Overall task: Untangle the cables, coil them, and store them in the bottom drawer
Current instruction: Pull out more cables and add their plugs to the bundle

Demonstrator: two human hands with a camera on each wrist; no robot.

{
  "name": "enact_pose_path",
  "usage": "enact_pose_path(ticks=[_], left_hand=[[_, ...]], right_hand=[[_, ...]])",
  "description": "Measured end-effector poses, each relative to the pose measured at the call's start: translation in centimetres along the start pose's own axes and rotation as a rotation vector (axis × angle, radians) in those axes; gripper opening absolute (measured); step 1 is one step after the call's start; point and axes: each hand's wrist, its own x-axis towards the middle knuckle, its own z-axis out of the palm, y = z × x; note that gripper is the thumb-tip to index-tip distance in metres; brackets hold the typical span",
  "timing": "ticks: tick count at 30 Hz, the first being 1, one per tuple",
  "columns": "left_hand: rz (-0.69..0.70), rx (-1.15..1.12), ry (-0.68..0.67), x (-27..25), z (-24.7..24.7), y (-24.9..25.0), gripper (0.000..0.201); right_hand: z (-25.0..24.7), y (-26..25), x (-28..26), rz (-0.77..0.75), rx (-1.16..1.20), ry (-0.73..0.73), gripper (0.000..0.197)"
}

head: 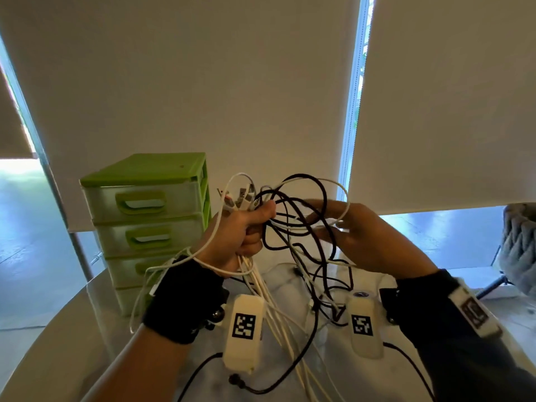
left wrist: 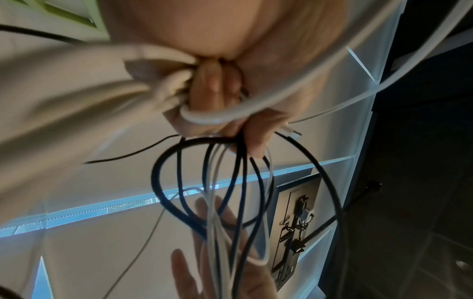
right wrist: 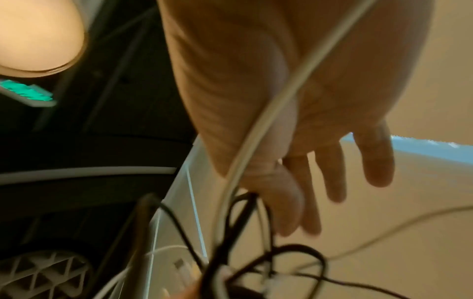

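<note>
Several white and black cables are gripped in the fisted left hand, plugs up, strands hanging; right hand is held open among loops. Individual cables cannot be separated.

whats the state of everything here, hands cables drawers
left hand: fist gripping the bundle of cables, one white cable looped round the wrist
right hand: fingers straight, spread into the loops
cables: white and black, tangled, not coiled, held above the table, ends hanging down
drawer unit: upright on the table; the visible drawers look closed, bottom one partly hidden
</note>
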Motion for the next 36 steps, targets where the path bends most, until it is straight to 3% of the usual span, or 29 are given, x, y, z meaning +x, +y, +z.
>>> enact_pose_path(ticks=[5, 9, 12, 15, 17, 19, 21, 24, 27, 30, 33, 36], left_hand=[[0.016, 0.049, -0.050, -0.2, -0.1, -0.2, 0.028], [-0.003, 0.007, -0.071, -0.2, -0.4, 0.0, 0.024], [-0.008, -0.005, -0.068, -0.2, -0.6, -0.2, 0.018], [-0.025, 0.051, -0.058, 0.0, -0.5, -0.3, 0.022], [-0.049, 0.075, -0.022, 0.1, -0.4, 0.0, 0.023], [-0.072, 0.058, -0.001, 0.2, -0.5, 0.4, 0.022], [-0.072, 0.040, -0.020, 0.1, -0.6, 0.9, 0.022], [-0.064, 0.063, -0.051, -0.1, -0.6, 1.1, 0.021], [-0.056, 0.080, -0.061, -0.1, -0.7, 1.2, 0.021], [-0.065, 0.077, -0.023, 0.0, -1.3, 1.3, 0.023], [-0.061, 0.054, -0.020, 0.0, -1.5, 1.2, 0.023], [-0.036, 0.047, -0.050, -0.1, -1.0, 0.9, 0.023]], right_hand=[[0.0, 0.8, -0.1, -0.056, 0.027, -0.083, 0.023], [-0.2, 0.4, -0.3, -0.124, 0.012, -0.059, 0.035], [0.0, -0.2, -0.5, -0.096, 0.119, -0.141, 0.035], [0.2, -0.5, -0.4, -0.125, -0.056, -0.170, 0.025], [-0.3, 0.0, 0.0, -0.125, -0.017, 0.040, 0.028], [-1.7, 0.8, 0.5, -0.056, 0.083, 0.419, 0.028], [-3.6, 1.5, 0.3, 0.043, 0.130, 0.713, 0.016], [-5.9, 3.2, -0.4, 0.196, 0.147, 0.944, 0.018], [-6.7, 3.7, -0.7, 0.300, 0.092, 1.047, 0.024], [-7.2, 4.2, -0.9, 0.407, -0.058, 1.010, 0.026], [-7.4, 4.5, -1.5, 0.464, -0.309, 0.815, 0.027], [-5.9, 3.1, -1.3, 0.188, -0.280, 0.559, 0.047]])
